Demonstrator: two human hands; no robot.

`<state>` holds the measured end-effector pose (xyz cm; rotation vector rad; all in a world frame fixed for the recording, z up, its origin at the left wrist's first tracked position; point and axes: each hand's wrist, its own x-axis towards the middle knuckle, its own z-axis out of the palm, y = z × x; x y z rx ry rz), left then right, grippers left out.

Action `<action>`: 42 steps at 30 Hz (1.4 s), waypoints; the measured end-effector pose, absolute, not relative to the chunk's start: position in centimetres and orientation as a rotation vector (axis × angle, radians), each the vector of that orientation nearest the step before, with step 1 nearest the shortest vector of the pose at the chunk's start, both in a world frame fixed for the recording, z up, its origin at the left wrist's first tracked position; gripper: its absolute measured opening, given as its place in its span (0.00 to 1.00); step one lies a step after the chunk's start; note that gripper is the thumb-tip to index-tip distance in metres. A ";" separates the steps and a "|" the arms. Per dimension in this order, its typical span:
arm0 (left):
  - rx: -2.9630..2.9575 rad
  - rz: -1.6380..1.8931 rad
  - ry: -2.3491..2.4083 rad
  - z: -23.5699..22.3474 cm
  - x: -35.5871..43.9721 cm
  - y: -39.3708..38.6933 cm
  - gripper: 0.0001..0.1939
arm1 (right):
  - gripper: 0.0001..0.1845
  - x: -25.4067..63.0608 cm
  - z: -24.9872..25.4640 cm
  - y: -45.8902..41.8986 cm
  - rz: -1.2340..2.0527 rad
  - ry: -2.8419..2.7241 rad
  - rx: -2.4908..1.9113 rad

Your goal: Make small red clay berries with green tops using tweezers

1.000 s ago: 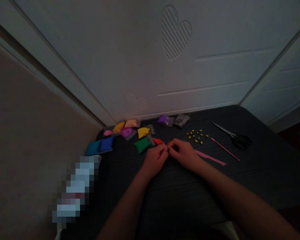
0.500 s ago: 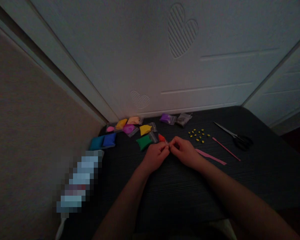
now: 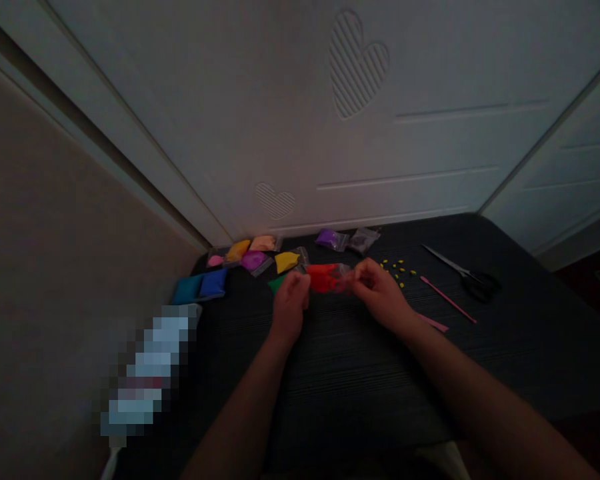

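Observation:
A clear plastic bag of red modelling clay (image 3: 324, 278) is stretched sideways between my two hands, above the dark table. My left hand (image 3: 291, 303) is closed on the bag's left end, where the clay lies. Pinched in the fingers of my right hand (image 3: 377, 290) is the clear right end. Behind my left hand a green clay packet (image 3: 276, 284) shows only in part. A pink flat tool (image 3: 434, 323) is partly covered by my right forearm. Several small yellow-and-dark pieces (image 3: 401, 271) lie just beyond my right hand.
Several clay packets line the back, among them a yellow packet (image 3: 287, 261), a purple packet (image 3: 330, 239) and a blue packet (image 3: 213, 283). Scissors (image 3: 467, 275) and a thin pink stick (image 3: 449, 300) lie at the right. A blurred-out long object (image 3: 153, 367) is at the left.
My hands were close together at the bag's clear end. They have moved apart, my left hand now at the clay end, and the red bag shows flat between them.

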<state>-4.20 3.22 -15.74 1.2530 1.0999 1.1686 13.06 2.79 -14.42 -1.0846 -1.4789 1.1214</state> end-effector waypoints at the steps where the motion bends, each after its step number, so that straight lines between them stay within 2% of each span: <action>1: 1.197 1.166 1.084 -15.9 -4.2 3.4 0.15 | 0.04 13.3 -14.2 2.9 1.144 -1.470 -1.065; 5: 1.057 1.058 1.003 -16.1 -3.9 3.5 0.20 | 0.07 13.8 -13.7 3.0 1.265 -1.489 -1.016; 9: 1.006 1.039 0.996 -16.4 -3.7 3.3 0.17 | 0.11 13.7 -13.7 2.8 1.373 -1.506 -1.002; 14: 1.024 1.082 1.044 -16.7 -4.0 3.4 0.15 | 0.06 13.7 -14.4 3.0 1.398 -1.489 -0.991; 20: 1.066 1.068 1.092 -16.4 -4.2 3.4 0.14 | 0.06 14.1 -15.0 3.3 1.432 -1.495 -1.008; 26: 1.011 1.043 1.008 -16.4 -3.9 3.3 0.15 | 0.13 14.2 -14.3 3.1 1.366 -1.598 -1.052; 42: 0.910 0.986 0.909 -16.5 -2.9 2.6 0.15 | 0.11 13.9 -14.3 2.7 1.014 -1.867 -1.113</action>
